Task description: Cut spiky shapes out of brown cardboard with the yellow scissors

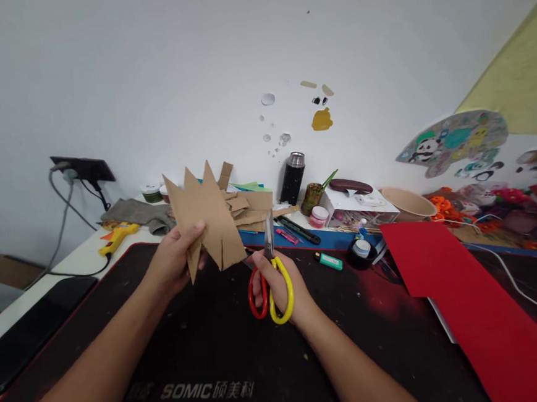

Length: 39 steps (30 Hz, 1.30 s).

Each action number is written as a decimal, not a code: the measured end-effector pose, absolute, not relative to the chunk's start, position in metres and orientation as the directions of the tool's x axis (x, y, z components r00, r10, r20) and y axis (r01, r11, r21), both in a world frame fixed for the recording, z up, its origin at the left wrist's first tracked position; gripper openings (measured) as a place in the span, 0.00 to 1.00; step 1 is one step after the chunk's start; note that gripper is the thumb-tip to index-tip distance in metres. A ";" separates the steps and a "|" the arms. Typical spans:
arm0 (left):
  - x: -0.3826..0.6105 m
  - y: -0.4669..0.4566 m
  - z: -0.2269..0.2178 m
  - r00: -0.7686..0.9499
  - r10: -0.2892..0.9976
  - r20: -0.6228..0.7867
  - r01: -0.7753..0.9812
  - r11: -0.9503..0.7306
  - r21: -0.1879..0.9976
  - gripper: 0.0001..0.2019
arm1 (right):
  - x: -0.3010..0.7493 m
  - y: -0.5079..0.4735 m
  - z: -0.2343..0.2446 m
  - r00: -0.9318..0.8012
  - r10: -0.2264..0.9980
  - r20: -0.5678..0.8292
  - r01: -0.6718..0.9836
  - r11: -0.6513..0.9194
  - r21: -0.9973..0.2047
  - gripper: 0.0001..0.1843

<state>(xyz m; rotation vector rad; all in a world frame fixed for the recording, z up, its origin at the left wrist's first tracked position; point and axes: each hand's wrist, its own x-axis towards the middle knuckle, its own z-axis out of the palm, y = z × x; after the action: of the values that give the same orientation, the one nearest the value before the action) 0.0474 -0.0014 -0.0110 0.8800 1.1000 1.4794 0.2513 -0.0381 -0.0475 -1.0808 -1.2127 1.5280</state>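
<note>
My left hand (173, 261) pinches a brown cardboard piece (207, 215) with spiky, zigzag-cut edges and holds it up above the black desk mat (206, 354). My right hand (282, 283) grips scissors (270, 287) with one red and one yellow handle loop. Their blades point up, just right of the cardboard's lower edge. Both forearms reach in from the bottom of the view.
A red paper sheet (461, 291) lies on the mat at right. Cardboard scraps (250, 208), a black flask (292, 177), a yellow glue gun (116, 236), a grey cloth (134, 213), a green marker (329, 260), a tape roll (360, 251) and small jars line the wall.
</note>
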 end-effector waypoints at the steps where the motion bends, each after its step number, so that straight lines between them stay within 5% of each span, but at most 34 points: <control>1: 0.049 -0.003 -0.011 -0.168 0.985 -0.040 -0.291 -0.010 0.957 0.17 | 0.251 -0.038 -0.047 -0.233 0.966 -0.112 -0.116 -0.142 -0.983 0.37; 14: 0.055 -0.008 -0.024 0.044 0.992 -0.114 -0.166 0.120 0.979 0.24 | 0.252 -0.038 -0.051 -0.240 0.962 -0.131 -0.083 -0.155 -0.984 0.30; 24: 0.055 -0.010 -0.022 0.237 0.971 -0.029 -0.085 0.051 0.995 0.22 | 0.257 -0.031 -0.047 -0.046 0.998 -0.039 -0.179 -0.047 -0.983 0.28; 34: 0.052 -0.006 -0.027 0.156 0.987 0.033 -0.053 -0.025 0.998 0.22 | 0.252 -0.035 -0.051 -0.212 0.973 -0.090 -0.086 -0.111 -0.990 0.31; 39: 0.048 -0.005 -0.022 -0.060 0.985 0.160 -0.052 -0.163 0.985 0.18 | 0.250 -0.038 -0.053 -0.314 0.944 -0.103 -0.095 -0.139 -0.986 0.40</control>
<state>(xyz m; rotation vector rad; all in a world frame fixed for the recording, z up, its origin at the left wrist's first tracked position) 0.0480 -0.0047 -0.0224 1.2574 1.1267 1.3963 0.2504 -0.0375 -0.0529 -1.0466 -1.2837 1.5842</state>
